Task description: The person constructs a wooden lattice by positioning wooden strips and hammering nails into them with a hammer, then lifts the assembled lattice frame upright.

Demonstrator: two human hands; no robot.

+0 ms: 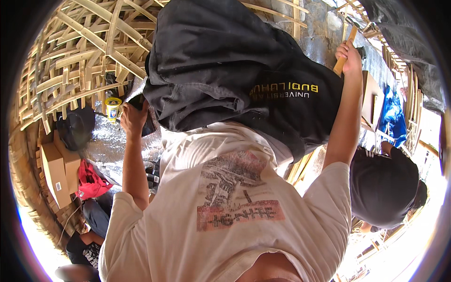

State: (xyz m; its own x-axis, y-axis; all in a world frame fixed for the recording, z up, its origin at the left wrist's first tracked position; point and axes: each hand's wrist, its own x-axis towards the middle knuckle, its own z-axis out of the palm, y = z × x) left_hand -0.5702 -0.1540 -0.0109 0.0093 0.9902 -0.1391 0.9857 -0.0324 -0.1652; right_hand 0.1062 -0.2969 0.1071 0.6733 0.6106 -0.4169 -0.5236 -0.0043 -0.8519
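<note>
My right hand (pixel 349 56) is raised at the upper right, its fingers wrapped round the wooden handle of a hammer (pixel 351 34). The hammer's small dark head points up and away from me. Over on the left, my left hand (pixel 134 116) is closed, with its fingers bent against a dark object that I cannot make out. Just left of that hand stands a yellow cup (pixel 112 108). Black cloth with yellow and white lettering (pixel 225 66) covers my legs and lies between both hands.
Woven bamboo strips (pixel 89 47) fill the upper left. Cardboard boxes (pixel 55 174), a red cloth bag (pixel 91 181) and a black cap-like item (pixel 75 127) are on the left. A person in black (pixel 383 185) is bent over at the right, near a blue plastic sheet (pixel 393 117).
</note>
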